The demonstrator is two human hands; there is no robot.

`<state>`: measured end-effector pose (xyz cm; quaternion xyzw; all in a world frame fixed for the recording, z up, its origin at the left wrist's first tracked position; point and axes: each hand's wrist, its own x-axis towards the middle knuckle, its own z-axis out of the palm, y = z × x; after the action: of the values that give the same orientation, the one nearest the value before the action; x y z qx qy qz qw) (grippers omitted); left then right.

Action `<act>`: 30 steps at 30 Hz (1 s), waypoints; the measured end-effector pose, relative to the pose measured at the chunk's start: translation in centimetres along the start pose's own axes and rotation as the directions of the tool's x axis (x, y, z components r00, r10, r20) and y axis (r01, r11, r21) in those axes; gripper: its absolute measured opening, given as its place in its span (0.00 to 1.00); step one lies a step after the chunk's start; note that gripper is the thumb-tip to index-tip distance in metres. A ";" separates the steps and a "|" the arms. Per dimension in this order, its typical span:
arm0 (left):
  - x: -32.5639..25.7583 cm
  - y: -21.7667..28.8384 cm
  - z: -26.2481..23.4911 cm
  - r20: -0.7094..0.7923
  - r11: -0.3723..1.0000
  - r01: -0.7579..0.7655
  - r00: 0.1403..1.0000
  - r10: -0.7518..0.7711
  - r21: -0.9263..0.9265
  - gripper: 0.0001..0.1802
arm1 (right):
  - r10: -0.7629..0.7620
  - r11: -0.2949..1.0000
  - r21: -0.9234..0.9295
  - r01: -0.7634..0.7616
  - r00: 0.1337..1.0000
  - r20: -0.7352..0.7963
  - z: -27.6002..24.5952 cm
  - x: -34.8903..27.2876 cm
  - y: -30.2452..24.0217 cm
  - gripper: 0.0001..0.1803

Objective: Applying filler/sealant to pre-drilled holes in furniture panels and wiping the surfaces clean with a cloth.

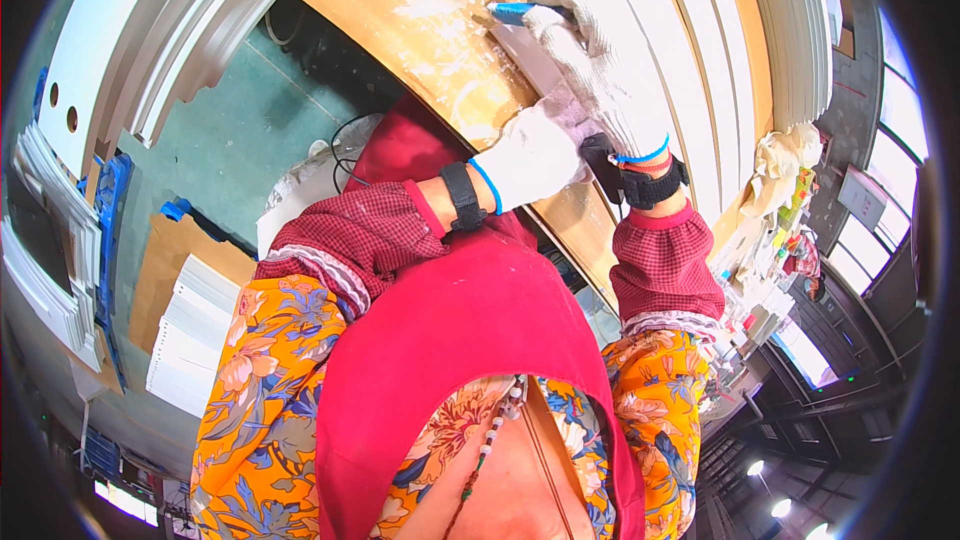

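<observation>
My right hand (600,65), in a white knit glove, is closed round a slim blue tool (512,12). Its tip points left over the workbench; its exact kind does not show. Beneath that hand lies a long white strip (530,52), its end towards the left. My left hand (535,158), also gloved in white, is closed at the near end of the strip, with a crumpled pale pink cloth (568,115) at its fingertips. Its fingers are partly hidden. A small dark object (602,162) sits between my two wrists.
White flakes are scattered over the wooden workbench (440,55). Long white panels (680,60) lie to the right, with more stacked mouldings (790,30) beyond. At the left, white profiles (190,30) stand above the green floor (235,130). A black cable (342,155) hangs near my left forearm.
</observation>
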<state>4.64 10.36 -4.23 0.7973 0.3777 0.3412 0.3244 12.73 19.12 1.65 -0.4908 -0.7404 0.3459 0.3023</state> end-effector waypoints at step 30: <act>8.2 -2.1 0.5 0.010 0.987 -0.079 0.997 0.079 0.139 0.27 | 0.309 0.950 0.105 -0.293 0.932 -0.188 -8.5 4.3 4.4 0.23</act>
<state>8.14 18.03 -3.65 0.8331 0.3679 0.3249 0.2551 20.27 26.26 3.46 -0.6192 -0.6082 0.3640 0.3378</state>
